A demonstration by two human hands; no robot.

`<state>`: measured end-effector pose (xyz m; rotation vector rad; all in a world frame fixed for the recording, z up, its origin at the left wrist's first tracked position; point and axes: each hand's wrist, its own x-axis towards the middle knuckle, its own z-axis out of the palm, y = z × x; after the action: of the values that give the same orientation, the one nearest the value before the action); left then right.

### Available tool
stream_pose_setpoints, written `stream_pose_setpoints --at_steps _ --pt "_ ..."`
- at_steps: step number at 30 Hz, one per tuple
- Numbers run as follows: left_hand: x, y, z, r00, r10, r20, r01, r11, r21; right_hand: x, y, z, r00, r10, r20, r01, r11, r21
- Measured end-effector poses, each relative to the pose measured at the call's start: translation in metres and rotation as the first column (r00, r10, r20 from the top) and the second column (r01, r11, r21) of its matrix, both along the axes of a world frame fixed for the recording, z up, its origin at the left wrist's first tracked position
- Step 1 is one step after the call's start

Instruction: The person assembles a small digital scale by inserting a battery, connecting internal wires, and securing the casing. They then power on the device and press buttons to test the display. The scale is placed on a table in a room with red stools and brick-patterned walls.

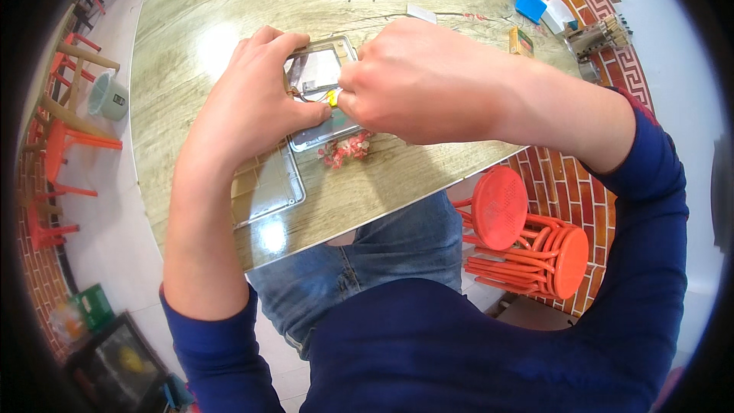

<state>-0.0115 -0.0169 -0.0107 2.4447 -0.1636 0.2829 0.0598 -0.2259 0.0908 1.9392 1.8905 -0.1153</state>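
An opened, grey-rimmed flat device casing (325,134) lies on the wood-patterned table, with thin wires and a small yellow piece (333,97) inside. My left hand (256,92) grips the casing at its left side, fingers at the far edge and thumb across the inside near the wires. Over the casing's right side, my right hand (413,80) is closed in a pinch by the yellow piece; whatever its fingertips hold is hidden behind the hand. Beside my left wrist lies a separate grey rectangular frame or cover (294,197), partly covered by my forearm.
Beyond my right hand lie a small white piece (420,13), a blue object (529,4) and a small box (521,42). A holder with sticks (604,34) stands by the brick-patterned wall. Red stools (569,260) are stacked below the table's right edge. A pale bin (108,97) stands left.
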Motion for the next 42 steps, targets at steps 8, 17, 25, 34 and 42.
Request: stream_pose_setpoints --at_steps 8,17,25,34,42 --pt "-0.003 -0.004 0.002 0.999 0.043 0.013 -0.044 0.998 0.033 -0.009 0.009 0.004 0.969 -0.204 -0.138 0.212 0.976 0.044" --pt "-0.004 -0.002 0.004 0.997 0.043 -0.069 -0.041 0.999 0.024 -0.004 -0.006 -0.003 0.971 -0.217 -0.097 0.226 0.969 0.096" --pt "-0.001 -0.001 -0.003 0.999 0.047 0.018 -0.048 0.998 0.036 -0.001 -0.004 -0.017 0.942 -0.242 -0.231 0.275 0.953 0.124" --pt "-0.002 -0.001 0.002 0.997 0.04 -0.06 -0.037 0.998 0.042 0.005 -0.004 -0.02 0.927 -0.266 -0.263 0.306 0.944 0.123" --pt "-0.002 -0.001 0.004 0.997 0.04 -0.063 -0.038 0.998 0.04 0.027 0.009 -0.014 0.724 -0.426 -0.543 0.462 0.883 -0.076"
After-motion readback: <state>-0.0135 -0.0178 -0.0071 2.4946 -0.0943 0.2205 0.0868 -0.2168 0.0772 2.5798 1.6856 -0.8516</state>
